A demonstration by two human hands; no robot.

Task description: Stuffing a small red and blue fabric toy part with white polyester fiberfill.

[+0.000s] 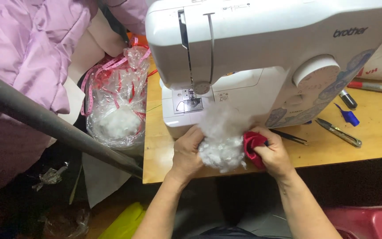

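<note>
A clump of white stuffing (221, 146) sits between both hands at the wooden table (376, 137) edge. The left hand (186, 152) pinches its side; the right hand (274, 155) grips a red fabric piece (252, 144) against it. A white sewing machine (261, 48) stands just beyond.

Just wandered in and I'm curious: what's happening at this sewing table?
A person sits at a wooden table in front of a white sewing machine. The left hand grips a clump of white stuffing, and the right hand holds a small red fabric piece against it. A plastic bag with more stuffing sits to the left, and snips lie to the right.
</note>
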